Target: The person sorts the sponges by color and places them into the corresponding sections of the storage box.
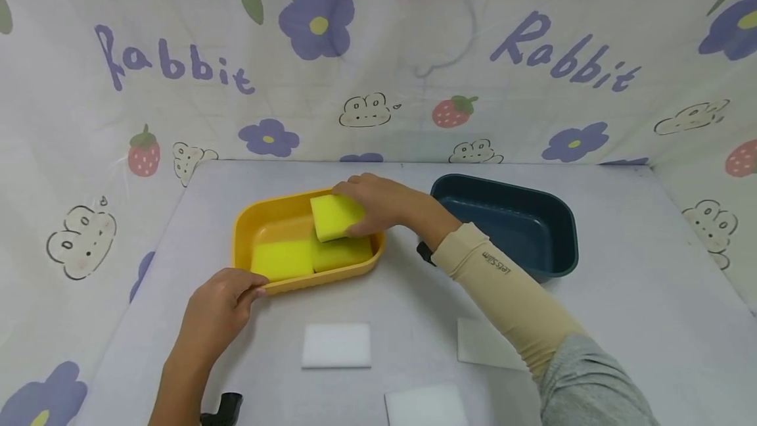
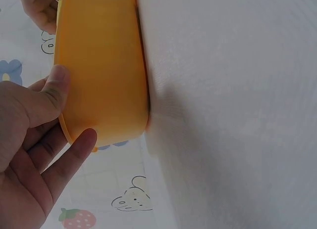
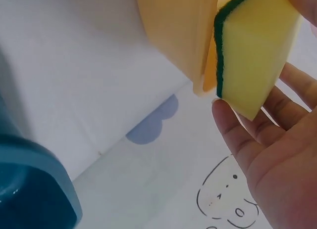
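- Big purple words on the cloth wall (image 1: 408, 25) behind the yellow tub (image 1: 275, 219) say "Rabbit" two times.
- Small dark letters on the tan sleeve (image 1: 503, 294), to the right of the yellow tub, look like "LetsSlim".
- The right hand (image 1: 384, 206) pinches a yellow sponge (image 1: 331, 215) between the thumb and the fingers, over the right part of the yellow tub.
- The sponge's right end sits in the grip, and the rest pokes out toward the tub's left side. The right wrist view shows its dark green face.
- The left hand (image 1: 221, 307) pinches the rim at the tub's near left corner, with the thumb on one side and fingers on the other.
- Two more sponges lie in the near part of the yellow tub: a bright one (image 1: 282, 260) on the left and a darker one (image 1: 342, 255) on the right, partly hidden by the held one.
- A dark blue tub (image 1: 520, 222) is right of the yellow tub. The right arm hides some of it.
- Three white pads lie nearer than the yellow tub: one whole (image 1: 336, 346), one partly under the arm's cover (image 1: 487, 344), one cut off (image 1: 426, 406).
- A black thing (image 1: 227, 406) nearer than the tub is cut off, so I cannot tell what it is.
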`<state>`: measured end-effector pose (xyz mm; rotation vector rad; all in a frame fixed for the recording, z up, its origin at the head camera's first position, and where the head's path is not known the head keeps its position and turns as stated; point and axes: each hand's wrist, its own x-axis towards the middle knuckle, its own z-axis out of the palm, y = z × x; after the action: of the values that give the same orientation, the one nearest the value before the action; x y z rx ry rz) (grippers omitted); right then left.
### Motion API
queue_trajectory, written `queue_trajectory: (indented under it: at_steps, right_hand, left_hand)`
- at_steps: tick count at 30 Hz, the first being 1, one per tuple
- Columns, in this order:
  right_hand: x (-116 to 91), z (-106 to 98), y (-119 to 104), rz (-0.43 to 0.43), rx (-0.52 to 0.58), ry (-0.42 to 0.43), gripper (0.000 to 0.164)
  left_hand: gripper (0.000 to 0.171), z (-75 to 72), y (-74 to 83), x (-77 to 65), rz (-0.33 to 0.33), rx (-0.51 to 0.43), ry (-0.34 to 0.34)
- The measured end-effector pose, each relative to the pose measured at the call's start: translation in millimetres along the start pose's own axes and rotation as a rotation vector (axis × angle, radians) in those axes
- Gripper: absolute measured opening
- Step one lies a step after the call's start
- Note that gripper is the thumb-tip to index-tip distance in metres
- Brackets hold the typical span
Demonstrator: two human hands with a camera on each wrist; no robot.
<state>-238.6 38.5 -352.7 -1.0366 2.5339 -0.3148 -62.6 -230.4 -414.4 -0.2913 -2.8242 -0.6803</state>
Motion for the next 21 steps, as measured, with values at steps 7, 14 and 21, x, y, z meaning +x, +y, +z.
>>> queue_trajectory:
  at_steps: [7, 14, 21]
  right_hand:
    - [4.8, 4.7, 0.8, -0.010, 0.020, 0.006, 0.072]
    - [13.0, 12.1, -0.2, -0.001, -0.001, 0.017, 0.073]
    - [16.8, 15.1, -1.9, 0.004, -0.055, 0.054, 0.071]
  left_hand:
    - [0.017, 2.1, -0.8, 0.1, -0.007, 0.010, -0.004]
    - [0.018, 3.9, -3.6, -1.2, 0.020, 0.004, 0.019]
    - [0.018, 4.0, -3.1, -1.1, 0.011, 0.000, 0.014]
